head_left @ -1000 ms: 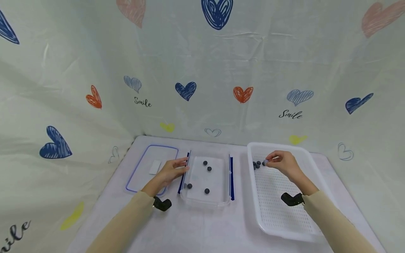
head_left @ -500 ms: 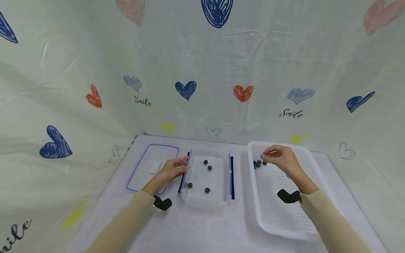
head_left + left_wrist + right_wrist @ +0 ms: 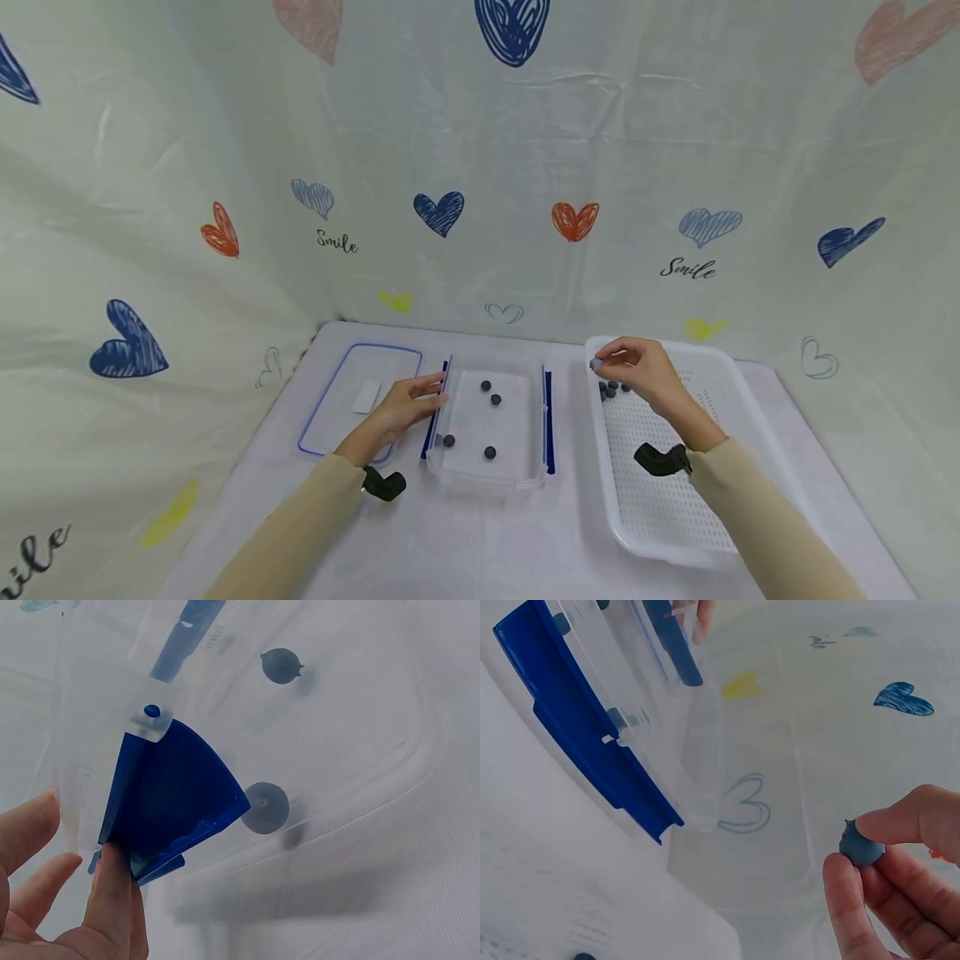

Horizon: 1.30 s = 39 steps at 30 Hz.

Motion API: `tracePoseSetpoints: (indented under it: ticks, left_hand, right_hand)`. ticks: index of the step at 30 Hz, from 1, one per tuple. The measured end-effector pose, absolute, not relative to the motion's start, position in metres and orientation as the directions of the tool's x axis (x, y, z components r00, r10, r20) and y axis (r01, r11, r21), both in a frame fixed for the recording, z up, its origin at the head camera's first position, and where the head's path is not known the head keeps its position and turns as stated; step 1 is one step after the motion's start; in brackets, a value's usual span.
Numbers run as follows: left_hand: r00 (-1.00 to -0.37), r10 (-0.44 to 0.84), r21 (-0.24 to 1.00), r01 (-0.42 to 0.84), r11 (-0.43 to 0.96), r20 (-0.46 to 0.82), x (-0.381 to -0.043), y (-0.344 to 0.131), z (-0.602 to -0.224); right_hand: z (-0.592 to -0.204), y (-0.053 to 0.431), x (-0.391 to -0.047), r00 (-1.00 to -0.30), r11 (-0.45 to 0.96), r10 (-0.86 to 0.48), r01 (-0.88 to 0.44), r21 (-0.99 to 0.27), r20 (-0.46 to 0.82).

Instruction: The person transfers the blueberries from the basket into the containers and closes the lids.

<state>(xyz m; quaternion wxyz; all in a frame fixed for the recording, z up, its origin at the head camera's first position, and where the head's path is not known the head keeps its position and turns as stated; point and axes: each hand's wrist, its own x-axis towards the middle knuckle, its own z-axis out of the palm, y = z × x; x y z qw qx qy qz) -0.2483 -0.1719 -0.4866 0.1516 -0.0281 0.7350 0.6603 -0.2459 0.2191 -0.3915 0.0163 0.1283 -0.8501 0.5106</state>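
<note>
My right hand pinches a blueberry between thumb and fingers, above the left rim of the white basket. Below it, several blueberries cluster in the basket's far left corner. With its thumb and fingers, my left hand holds the left side of a clear plastic container. In the left wrist view, its fingers touch a blue latch flap on that side. Several blueberries lie spread over the container floor, among them one blueberry near the front and another blueberry.
A clear lid with a blue seal and a white label lies left of the container. The right blue latch flap hangs out beside the container. Behind the white-covered table rises a heart-printed curtain.
My right hand has lifted the blueberry from the cluster and carried it left to the basket's rim. The left hand stays at the container's side.
</note>
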Motion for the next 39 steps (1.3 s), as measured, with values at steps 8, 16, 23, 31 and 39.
tracePoseSetpoints:
  ticks: [8, 16, 23, 31, 39]
  left_hand:
    - [-0.951, 0.149, 0.959, -0.251, 0.131, -0.269, -0.249, -0.172, -0.486]
    - [-0.95, 0.15, 0.958, -0.257, 0.129, -0.275, -0.251, -0.172, -0.484]
    - [-0.948, 0.148, 0.956, -0.263, 0.129, -0.281, -0.252, -0.172, -0.483]
    - [-0.949, 0.139, 0.955, -0.267, 0.128, -0.284, -0.25, -0.17, -0.484]
    - [-0.948, 0.137, 0.954, -0.272, 0.127, -0.289, -0.25, -0.171, -0.485]
  right_hand:
    - [-0.392, 0.204, -0.251, -0.959, 0.41, -0.236, -0.244, -0.879, 0.156]
    - [-0.388, 0.188, -0.254, -0.951, 0.388, -0.278, -0.238, -0.891, 0.133]
    - [-0.388, 0.177, -0.257, -0.948, 0.357, -0.292, -0.231, -0.905, 0.127]
    - [-0.396, 0.166, -0.259, -0.938, 0.397, -0.325, -0.25, -0.883, 0.119]
    - [-0.405, 0.152, -0.261, -0.929, 0.406, -0.356, -0.247, -0.88, 0.097]
